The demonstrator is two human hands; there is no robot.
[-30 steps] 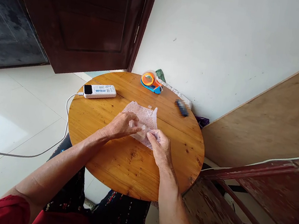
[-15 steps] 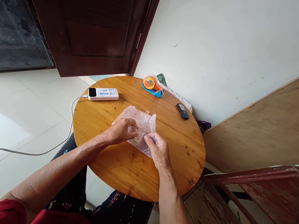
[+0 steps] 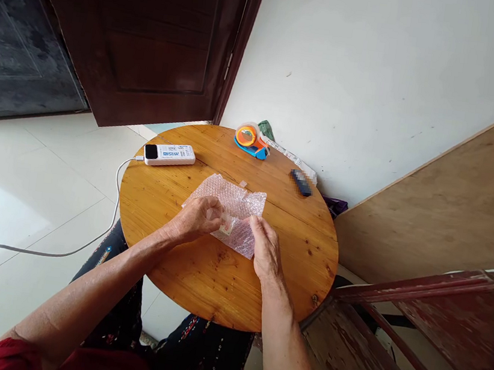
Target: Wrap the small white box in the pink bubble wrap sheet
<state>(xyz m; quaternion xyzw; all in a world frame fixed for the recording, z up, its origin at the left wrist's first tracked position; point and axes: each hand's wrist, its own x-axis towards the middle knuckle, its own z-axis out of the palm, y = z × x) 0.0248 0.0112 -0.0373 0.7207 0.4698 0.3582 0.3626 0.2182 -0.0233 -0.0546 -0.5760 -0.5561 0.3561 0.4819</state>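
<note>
A sheet of clear bubble wrap point(image 3: 231, 198) lies flat near the middle of the round wooden table point(image 3: 198, 276). My left hand point(image 3: 197, 218) rests on its near left part, fingers curled and pinching a small pale object point(image 3: 226, 226) that I cannot name. My right hand point(image 3: 266, 248) lies on the wrap's near right corner, fingers stretched forward and pressing the wrap down.
A white power bank point(image 3: 169, 154) with a cable running off the left edge lies at the table's far left. An orange and blue tape dispenser point(image 3: 250, 139) and a small dark device point(image 3: 301, 182) sit at the back. A wall, dark door and worn red wooden frame point(image 3: 416, 316) surround the table.
The bubble wrap's right side has been spread flatter. My right hand has shifted from pinching near the middle to lying on the wrap's right corner with fingers stretched out.
</note>
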